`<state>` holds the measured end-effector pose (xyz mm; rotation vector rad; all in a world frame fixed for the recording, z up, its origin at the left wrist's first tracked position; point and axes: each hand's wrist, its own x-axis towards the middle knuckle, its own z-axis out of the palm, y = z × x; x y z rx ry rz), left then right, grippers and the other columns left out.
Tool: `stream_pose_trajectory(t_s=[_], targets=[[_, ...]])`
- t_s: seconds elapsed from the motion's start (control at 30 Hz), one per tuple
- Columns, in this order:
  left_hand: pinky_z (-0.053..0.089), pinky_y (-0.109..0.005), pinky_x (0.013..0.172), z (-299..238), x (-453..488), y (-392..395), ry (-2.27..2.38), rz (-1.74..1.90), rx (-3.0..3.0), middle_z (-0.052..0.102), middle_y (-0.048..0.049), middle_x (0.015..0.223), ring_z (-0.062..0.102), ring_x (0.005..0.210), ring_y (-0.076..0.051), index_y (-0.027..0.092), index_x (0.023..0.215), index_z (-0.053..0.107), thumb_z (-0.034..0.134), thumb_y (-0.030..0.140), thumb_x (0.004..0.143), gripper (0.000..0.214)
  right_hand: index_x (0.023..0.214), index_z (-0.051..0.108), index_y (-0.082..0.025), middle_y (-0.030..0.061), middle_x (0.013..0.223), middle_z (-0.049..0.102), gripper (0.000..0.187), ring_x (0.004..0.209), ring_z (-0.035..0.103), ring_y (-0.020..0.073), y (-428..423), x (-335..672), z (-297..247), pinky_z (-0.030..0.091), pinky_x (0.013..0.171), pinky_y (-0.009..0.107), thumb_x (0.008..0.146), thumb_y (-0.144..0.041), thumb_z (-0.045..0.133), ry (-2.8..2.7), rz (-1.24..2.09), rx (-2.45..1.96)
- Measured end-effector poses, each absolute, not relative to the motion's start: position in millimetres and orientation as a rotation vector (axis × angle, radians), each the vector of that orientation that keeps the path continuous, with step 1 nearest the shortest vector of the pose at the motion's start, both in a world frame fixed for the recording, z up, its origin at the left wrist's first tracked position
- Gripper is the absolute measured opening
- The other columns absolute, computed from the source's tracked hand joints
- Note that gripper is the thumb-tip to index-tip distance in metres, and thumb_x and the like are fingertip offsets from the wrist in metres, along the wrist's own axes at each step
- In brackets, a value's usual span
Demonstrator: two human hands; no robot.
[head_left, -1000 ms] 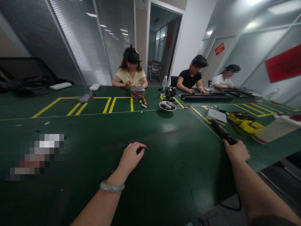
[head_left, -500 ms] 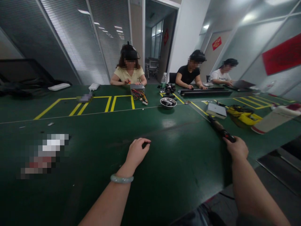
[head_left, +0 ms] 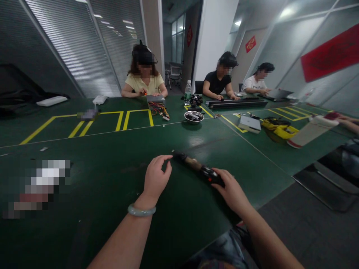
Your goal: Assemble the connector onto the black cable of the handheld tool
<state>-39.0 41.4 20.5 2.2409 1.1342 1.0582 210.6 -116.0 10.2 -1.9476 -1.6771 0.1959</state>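
Observation:
My right hand (head_left: 231, 186) is wrapped around the near end of a long black cylindrical tool (head_left: 196, 166), which has a tan middle section and a small red spot near the grip. Its exact kind I cannot make out. The tool slants over the table, far end pointing up and left. My left hand (head_left: 158, 172) is open, with a pale green bangle on the wrist. Thumb and fingers curve with a gap between them, and they hold nothing. The fingertips are right beside the tool's far end; whether they touch it I cannot tell.
On the green table (head_left: 117, 209) stand a metal bowl (head_left: 194, 117) of dark parts, a grey box (head_left: 156, 100) with coloured cables, a water bottle (head_left: 187, 92), a silver box (head_left: 249, 124) and a yellow bag (head_left: 283, 130). Several people sit across, working.
My right hand has brought the black tool from the right side to the middle, in front of my left hand. My left hand has stayed nearly in place. The view has turned slightly right.

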Motion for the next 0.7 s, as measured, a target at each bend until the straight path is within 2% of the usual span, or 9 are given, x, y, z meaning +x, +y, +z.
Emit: stream_pose_trajectory(t_s=[0.17, 0.4, 0.47, 0.57, 0.63, 0.7], targets=[[0.041, -0.038, 0.103, 27, -36, 31, 0.98, 1.053, 2.417, 0.064, -0.0022, 0.114, 0.056, 0.112, -0.02, 0.023, 0.11, 0.062, 0.044, 0.019, 0.092, 0.026, 0.137, 0.045, -0.031, 0.0051, 0.132, 0.055, 0.058, 0.12, 0.05, 0.0237, -89, 136, 19, 0.037, 0.103, 0.043, 0.084, -0.017, 0.064, -1.961, 0.427, -1.718], [0.045, -0.038, 0.098, 29, -40, 31, 0.971, 0.976, 2.46, 0.066, -0.0034, 0.109, 0.06, 0.104, -0.02, 0.023, 0.107, 0.064, 0.042, 0.022, 0.092, 0.027, 0.139, 0.043, -0.028, 0.0079, 0.136, 0.051, 0.058, 0.125, 0.045, 0.0254, -90, 132, 21, 0.034, 0.104, 0.046, 0.085, -0.032, 0.066, -1.849, 0.328, -1.755], [0.044, -0.038, 0.098, 31, -39, 27, 0.855, 0.921, 2.502, 0.067, -0.0036, 0.109, 0.06, 0.104, -0.02, 0.023, 0.109, 0.064, 0.045, 0.024, 0.091, 0.027, 0.132, 0.05, -0.027, 0.0082, 0.13, 0.055, 0.048, 0.12, 0.049, 0.0249, -102, 141, 28, 0.037, 0.102, 0.044, 0.086, -0.033, 0.064, -1.79, 0.286, -1.773], [0.044, -0.039, 0.098, 35, -33, 17, 0.602, 0.705, 2.571, 0.066, -0.0034, 0.112, 0.06, 0.106, -0.021, 0.026, 0.113, 0.063, 0.05, 0.028, 0.088, 0.029, 0.101, 0.064, -0.024, 0.005, 0.103, 0.064, 0.016, 0.097, 0.059, 0.0218, -124, 154, 41, 0.044, 0.088, 0.038, 0.09, -0.035, 0.059, -1.822, 0.326, -1.868], [0.043, -0.039, 0.099, 36, -29, 11, 0.536, 0.574, 2.583, 0.064, -0.0026, 0.117, 0.057, 0.11, -0.022, 0.027, 0.116, 0.062, 0.056, 0.03, 0.084, 0.033, 0.087, 0.064, -0.023, 0.0029, 0.09, 0.063, 0.014, 0.084, 0.059, 0.0207, -139, 160, 46, 0.045, 0.078, 0.036, 0.087, -0.037, 0.062, -1.897, 0.381, -1.965], [0.042, -0.039, 0.098, 36, -26, 8, 0.539, 0.502, 2.601, 0.063, -0.0018, 0.119, 0.056, 0.111, -0.023, 0.029, 0.117, 0.06, 0.061, 0.031, 0.081, 0.036, 0.087, 0.062, -0.023, 0.0019, 0.085, 0.062, 0.016, 0.079, 0.058, 0.0206, -152, 163, 47, 0.045, 0.072, 0.034, 0.082, -0.037, 0.068, -1.936, 0.422, -2.051]])
